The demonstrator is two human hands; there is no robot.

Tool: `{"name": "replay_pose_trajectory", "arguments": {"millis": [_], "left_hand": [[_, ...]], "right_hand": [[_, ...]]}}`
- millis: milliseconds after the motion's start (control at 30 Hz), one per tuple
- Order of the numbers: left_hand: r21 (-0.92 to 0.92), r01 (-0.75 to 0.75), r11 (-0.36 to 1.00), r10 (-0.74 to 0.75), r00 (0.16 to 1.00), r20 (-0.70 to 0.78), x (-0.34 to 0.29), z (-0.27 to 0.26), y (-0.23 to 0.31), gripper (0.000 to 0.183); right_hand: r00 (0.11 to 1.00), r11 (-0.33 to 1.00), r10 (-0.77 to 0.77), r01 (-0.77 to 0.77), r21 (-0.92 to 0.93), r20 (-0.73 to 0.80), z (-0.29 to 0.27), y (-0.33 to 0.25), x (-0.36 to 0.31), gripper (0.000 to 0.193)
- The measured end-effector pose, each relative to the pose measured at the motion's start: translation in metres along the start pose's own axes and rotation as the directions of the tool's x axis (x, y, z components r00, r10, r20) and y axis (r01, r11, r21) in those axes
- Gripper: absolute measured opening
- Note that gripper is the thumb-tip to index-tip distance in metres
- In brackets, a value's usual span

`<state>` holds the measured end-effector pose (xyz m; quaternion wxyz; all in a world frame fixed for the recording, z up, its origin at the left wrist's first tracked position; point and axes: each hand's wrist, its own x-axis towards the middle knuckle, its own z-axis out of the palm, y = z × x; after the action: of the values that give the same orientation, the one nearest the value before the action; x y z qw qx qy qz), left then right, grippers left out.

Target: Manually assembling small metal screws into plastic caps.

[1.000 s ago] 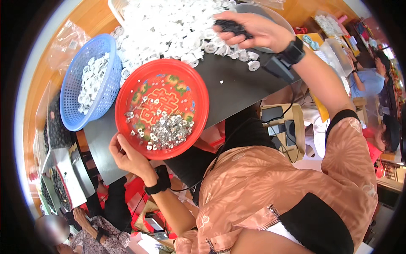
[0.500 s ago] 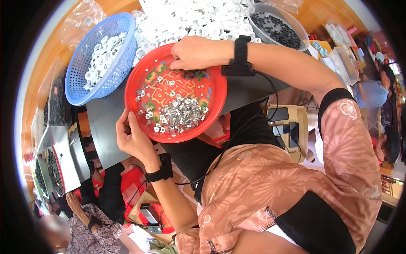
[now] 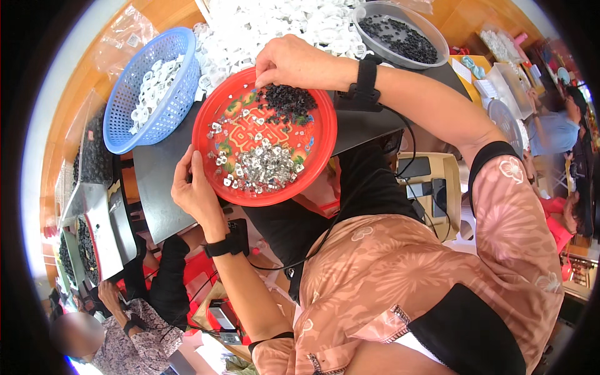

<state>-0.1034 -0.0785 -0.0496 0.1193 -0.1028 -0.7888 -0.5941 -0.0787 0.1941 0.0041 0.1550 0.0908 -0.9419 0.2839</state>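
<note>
A round red tray (image 3: pixel 206 122) with a printed pattern overhangs the near edge of the dark table. Small clear and silvery pieces (image 3: pixel 265 169) lie heaped in its near half, with a few scattered around. Beside its far right rim is a pile of small black parts (image 3: pixel 289 103). My right hand (image 3: pixel 297 62) hovers over the far rim, thumb and fingers closed in a pinch; anything between them is too small to make out. At the tray's left rim, my left hand (image 3: pixel 195 194) has its fingers curled and thumb close to the forefinger; what they hold is unclear.
A blue perforated basket (image 3: pixel 115 125) with white plastic parts stands at left. Behind the tray spreads a big heap of white parts (image 3: pixel 281 22). A clear tub (image 3: pixel 440 47) of black pieces sits far right. Another person (image 3: pixel 134 331) sits at lower left. Cables (image 3: pixel 409 134) run from my wristbands.
My right hand has lifted slightly up and right, uncovering the pile of black parts on the tray. My left hand has shifted a little upward along the left rim.
</note>
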Motion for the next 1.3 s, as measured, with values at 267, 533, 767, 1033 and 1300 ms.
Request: {"name": "replay_pose_trajectory", "arguments": {"millis": [267,533,767,1033,1300], "left_hand": [[-0.082,0.065,0.994,-0.053,0.988,0.144,0.003,0.005,0.005,0.036],[-0.041,0.020,0.999,-0.019,1.000,0.012,0.002,-0.003,-0.006,0.031],[-0.160,0.085,0.983,-0.067,0.991,0.113,0.009,-0.006,-0.011,0.023],[-0.028,0.185,0.982,-0.182,0.978,0.101,0.010,-0.004,-0.004,0.037],[-0.005,0.194,0.981,-0.191,0.973,0.128,0.010,-0.007,0.001,0.042]], "right_hand": [[0.984,0.979,0.176,-0.173,-0.105,0.023,-0.012,-0.022,-0.017,0.049],[0.935,0.979,0.119,-0.054,0.197,-0.334,-0.037,0.011,-0.080,0.030],[0.921,0.845,0.325,-0.182,0.504,-0.214,-0.027,0.030,-0.138,0.024],[0.930,0.812,0.329,-0.190,0.552,-0.163,-0.011,0.051,-0.145,0.026],[0.931,0.849,0.321,-0.202,0.488,-0.172,-0.019,0.044,-0.146,0.026]]}}
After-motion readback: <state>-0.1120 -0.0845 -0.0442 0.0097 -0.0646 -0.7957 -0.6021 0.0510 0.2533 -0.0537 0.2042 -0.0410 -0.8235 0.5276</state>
